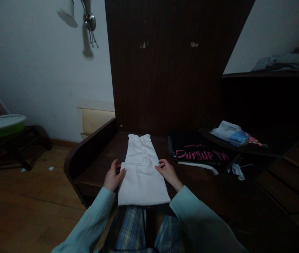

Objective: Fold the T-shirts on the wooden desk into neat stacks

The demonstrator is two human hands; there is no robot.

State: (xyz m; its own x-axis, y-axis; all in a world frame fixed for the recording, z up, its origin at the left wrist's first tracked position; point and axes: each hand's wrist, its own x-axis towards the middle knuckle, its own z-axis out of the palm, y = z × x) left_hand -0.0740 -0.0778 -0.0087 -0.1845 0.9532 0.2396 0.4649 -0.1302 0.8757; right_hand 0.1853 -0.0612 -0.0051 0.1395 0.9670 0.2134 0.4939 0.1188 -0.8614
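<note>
A white garment (143, 186), seemingly trousers, lies lengthwise on the dark wooden surface, its near part folded over into a flat double layer. The far part narrows toward the back and is wrinkled. At the left end of the fold line, my left hand (113, 175) grips the cloth edge between thumb and fingers. My right hand (168, 172) pinches the opposite edge at about the same height. The fingertips of both hands are partly hidden by the cloth. The garment's near edge reaches the front of the surface, above my knees.
A folded black garment with pink lettering (199, 154) lies to the right, near a plastic packet (230, 133) on a dark shelf. A raised wooden side (91, 146) borders the surface on the left. Further left, a green basin (3, 126) rests on a low stool.
</note>
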